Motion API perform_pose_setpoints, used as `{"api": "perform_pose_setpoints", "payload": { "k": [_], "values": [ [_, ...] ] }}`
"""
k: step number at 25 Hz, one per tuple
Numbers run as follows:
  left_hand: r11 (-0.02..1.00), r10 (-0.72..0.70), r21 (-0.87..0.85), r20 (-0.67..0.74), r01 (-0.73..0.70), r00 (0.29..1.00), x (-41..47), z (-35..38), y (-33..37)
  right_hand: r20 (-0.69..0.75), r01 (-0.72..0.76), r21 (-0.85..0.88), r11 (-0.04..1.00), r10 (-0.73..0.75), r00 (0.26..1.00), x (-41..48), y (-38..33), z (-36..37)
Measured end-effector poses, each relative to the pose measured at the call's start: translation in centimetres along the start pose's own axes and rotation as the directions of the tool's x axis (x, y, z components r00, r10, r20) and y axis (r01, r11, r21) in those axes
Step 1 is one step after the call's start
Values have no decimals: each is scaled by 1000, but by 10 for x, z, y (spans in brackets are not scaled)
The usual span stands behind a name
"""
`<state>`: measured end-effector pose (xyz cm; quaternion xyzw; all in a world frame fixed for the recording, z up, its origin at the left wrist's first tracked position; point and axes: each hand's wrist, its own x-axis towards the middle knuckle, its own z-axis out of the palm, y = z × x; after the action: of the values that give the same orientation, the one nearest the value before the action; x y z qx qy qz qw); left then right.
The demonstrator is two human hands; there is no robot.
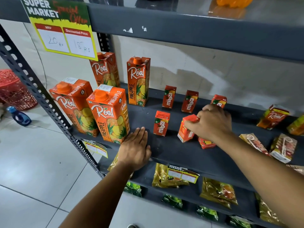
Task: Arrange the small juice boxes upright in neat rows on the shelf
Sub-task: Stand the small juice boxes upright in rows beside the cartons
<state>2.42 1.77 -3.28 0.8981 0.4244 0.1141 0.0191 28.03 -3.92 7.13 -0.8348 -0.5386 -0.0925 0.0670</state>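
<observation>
From the head camera, the right hand (212, 122) reaches over the dark shelf (181, 155), its fingers (189, 125) closed around the top of a small Maaza juice box (186, 130) that leans tilted, its lower edge on the shelf. Just behind the wrist, another small box (206, 143) lies flat on its side, partly covered by the forearm. To the left of the held box, one small box (162, 123) stands upright, apart from it. Further back stands a row of three: one (169, 96), a second (189, 101), and a third (219, 100) half hidden behind the knuckles of the right hand.

The left hand (135, 148) lies flat, palm down, on the front edge of the shelf, fingers stretched out and holding nothing. It sits just beside the nearest tall pineapple carton (108, 116). Three more tall cartons stand around: one at front left (74, 106) and two behind (105, 69), (138, 81).

On the right part of the shelf, other small cartons (273, 117) and straw-backed packs (283, 148) lie toppled, close to the right forearm. A yellow price sign (64, 28) hangs from the shelf above. Gold and green packets (218, 191) fill the lower shelves. On the floor at left are a red basket (14, 91) and a blue bottle (19, 116).
</observation>
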Motion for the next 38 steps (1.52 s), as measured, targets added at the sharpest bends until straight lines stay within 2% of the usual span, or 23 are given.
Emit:
{"api": "perform_pose_setpoints", "payload": {
  "k": [3, 7, 15, 17, 20, 22, 24, 26, 31, 34, 38],
  "values": [
    [1000, 1, -9, 2, -1, 1000, -1, -2, 0, 76, 12, -5, 1000, -12, 997, 4, -10, -4],
    [1000, -5, -6, -6, 5, 1000, -1, -2, 0, 84, 7, 188, 982, -24, 996, 0, -5, 1],
    [1000, -4, -11, -7, 4, 1000, -1, -1, 0, -48, 26, 257, 966, -15, 999, -11, 8, 12],
    [1000, -3, -8, -6, 3, 1000, -1, -1, 0, 13, -13, 254, 967, 10, 1000, -9, 13, 13],
    [1000, -2, -8, -12, 1, 1000, -1, -1, 0, 187, -83, 243, 967, 37, 982, -2, 17, 9],
    [1000, -2, -1, -16, 2, 1000, -1, -2, 1, 256, -38, 278, 960, -36, 966, 3, 20, 5],
    [1000, -5, 1, -15, 5, 1000, -1, -2, 1, 321, 49, 361, 931, -173, 931, 9, 21, -1],
    [1000, -5, -2, -15, 5, 1000, -1, -1, 1, 316, 129, 404, 906, -270, 909, 16, 21, -8],
    [1000, -3, -5, -9, 3, 1000, -1, 0, 0, 370, 170, 299, 939, -279, 886, 27, 12, -18],
    [1000, -4, -3, -12, 4, 1000, -1, 2, -1, 278, 206, 201, 958, -257, 925, 24, 4, -12],
    [1000, -5, -8, -11, 5, 1000, 0, 3, -2, 275, 195, 373, 907, -309, 911, 22, 2, -9]
  ]
}}
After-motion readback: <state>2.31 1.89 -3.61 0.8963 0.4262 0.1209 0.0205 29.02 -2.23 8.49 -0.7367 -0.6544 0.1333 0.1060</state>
